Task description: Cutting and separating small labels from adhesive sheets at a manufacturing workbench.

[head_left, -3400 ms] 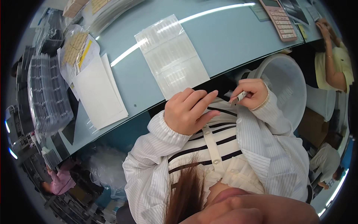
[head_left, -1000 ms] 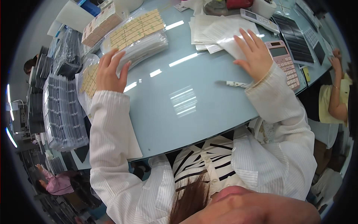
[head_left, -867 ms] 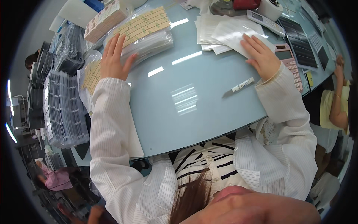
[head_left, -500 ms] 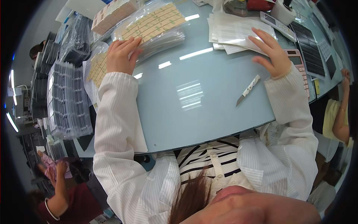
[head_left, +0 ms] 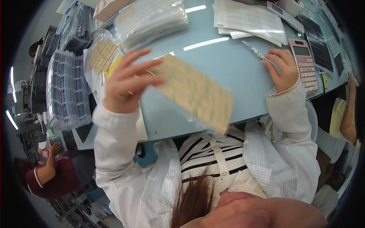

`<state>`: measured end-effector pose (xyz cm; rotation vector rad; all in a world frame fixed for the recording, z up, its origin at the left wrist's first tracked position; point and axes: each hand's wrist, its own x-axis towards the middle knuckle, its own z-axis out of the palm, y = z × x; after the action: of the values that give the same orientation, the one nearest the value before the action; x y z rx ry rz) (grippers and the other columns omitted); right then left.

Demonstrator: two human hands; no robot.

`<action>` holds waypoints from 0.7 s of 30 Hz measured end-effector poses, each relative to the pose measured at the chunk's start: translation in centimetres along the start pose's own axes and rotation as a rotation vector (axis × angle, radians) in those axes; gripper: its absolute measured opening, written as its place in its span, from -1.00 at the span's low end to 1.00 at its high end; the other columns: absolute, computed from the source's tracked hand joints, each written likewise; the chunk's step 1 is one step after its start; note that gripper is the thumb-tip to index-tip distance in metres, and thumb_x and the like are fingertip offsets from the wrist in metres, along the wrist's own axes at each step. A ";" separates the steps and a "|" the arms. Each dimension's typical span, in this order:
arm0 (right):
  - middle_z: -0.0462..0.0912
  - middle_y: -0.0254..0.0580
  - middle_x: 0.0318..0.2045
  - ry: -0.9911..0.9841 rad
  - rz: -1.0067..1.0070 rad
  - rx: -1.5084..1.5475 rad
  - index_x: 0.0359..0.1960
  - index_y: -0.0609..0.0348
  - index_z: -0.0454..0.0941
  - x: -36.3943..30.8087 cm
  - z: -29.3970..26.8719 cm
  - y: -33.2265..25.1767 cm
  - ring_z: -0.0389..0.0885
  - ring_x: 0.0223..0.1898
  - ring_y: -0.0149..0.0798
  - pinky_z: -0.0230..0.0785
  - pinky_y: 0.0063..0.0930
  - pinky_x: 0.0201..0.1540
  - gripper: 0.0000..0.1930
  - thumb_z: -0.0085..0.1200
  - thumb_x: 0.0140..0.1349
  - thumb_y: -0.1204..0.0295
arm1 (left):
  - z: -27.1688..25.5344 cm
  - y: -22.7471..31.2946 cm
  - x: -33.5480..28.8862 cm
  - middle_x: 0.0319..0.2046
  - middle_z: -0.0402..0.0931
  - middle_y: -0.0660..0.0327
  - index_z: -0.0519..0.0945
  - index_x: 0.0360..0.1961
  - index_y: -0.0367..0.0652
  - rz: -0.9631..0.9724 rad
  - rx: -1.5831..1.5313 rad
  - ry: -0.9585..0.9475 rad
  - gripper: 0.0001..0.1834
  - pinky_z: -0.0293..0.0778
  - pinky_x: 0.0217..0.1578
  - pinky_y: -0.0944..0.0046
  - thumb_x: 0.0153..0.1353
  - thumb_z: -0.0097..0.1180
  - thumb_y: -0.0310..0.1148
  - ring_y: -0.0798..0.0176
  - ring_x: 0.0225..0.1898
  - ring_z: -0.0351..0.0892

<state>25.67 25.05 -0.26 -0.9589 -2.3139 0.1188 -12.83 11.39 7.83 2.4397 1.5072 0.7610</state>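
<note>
My left hand [head_left: 131, 83], blurred by motion, has the upper left corner of a beige sheet [head_left: 197, 91] between thumb and fingers. Faint green marks run in rows over this sheet, and clear film shows along its lower edge. It slants across the glass-topped table [head_left: 167, 117], its lower end reaching past the near edge. On the right, my right hand [head_left: 283, 70] grips a craft knife [head_left: 257, 52] with a pale patterned handle, blade pointing away to the upper left. Beyond my left hand lies a stack of clear plastic bags [head_left: 152, 22].
A pink calculator [head_left: 304, 64] sits right of my right hand. Whitish sheets [head_left: 251, 21] lie at the far right, near a white handset [head_left: 285, 17]. Bundled plastic-sleeved pieces [head_left: 68, 89] stand at left, beside another gridded beige sheet [head_left: 102, 57]. Another person [head_left: 57, 174] is at lower left.
My left hand has come off the stack, bringing the beige sheet toward me. My right hand has picked up the craft knife from the table. The bag stack now shows without the sheet on top.
</note>
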 end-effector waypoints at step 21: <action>0.34 -0.04 0.33 -0.536 -0.529 0.199 0.29 0.24 0.32 -6.9 2.9 -13.3 0.24 0.39 0.00 0.00 -0.04 0.41 -0.19 0.01 0.14 -0.12 | 7.5 12.2 -14.9 -0.38 0.64 -0.07 0.69 -0.30 -0.31 -0.903 -0.273 -0.144 -0.83 0.54 -0.39 0.20 0.10 0.14 -0.49 0.00 -0.47 0.62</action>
<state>19.64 11.17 -2.05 -0.2006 -2.8919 0.4163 -4.77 -6.48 1.36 1.3432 2.0020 0.5191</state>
